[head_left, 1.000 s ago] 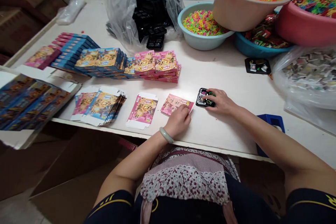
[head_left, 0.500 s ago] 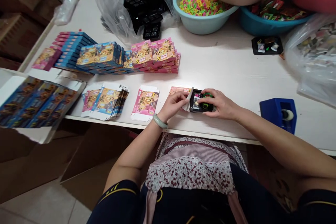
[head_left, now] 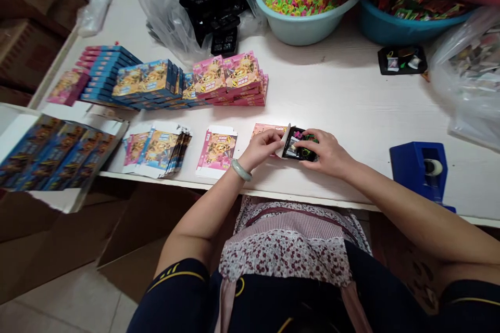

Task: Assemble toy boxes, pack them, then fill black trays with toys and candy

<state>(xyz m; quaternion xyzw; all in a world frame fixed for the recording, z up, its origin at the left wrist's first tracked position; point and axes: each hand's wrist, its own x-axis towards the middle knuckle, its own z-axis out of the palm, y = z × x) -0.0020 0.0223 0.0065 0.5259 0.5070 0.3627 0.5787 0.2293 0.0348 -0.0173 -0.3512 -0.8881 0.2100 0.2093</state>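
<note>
My left hand [head_left: 264, 148] is closed on a small pink printed carton [head_left: 269, 128], with thumb and fingers at its open end flap [head_left: 286, 139]. Against that opening sits a black plastic tray [head_left: 292, 152] holding small packets and bright green and pink plastic pieces. My right hand [head_left: 325, 152] grips the tray from its right side, fingers curved over the top. The tray's left edge meets the carton's mouth; how far it reaches inside is hidden by the flap and my left fingers.
Flat cartons [head_left: 217, 150] lie left of my hands, with stacked filled-out boxes [head_left: 230, 80] behind. A blue tape dispenser [head_left: 417, 169] stands right. Another filled tray [head_left: 402, 61], a basin of plastic rings [head_left: 304, 28] and a bag of black trays [head_left: 211, 5] are farther back.
The tray has shifted slightly left against the carton's opening, with my right hand moving along. My left hand keeps hold of the carton. The camera view has moved a little.
</note>
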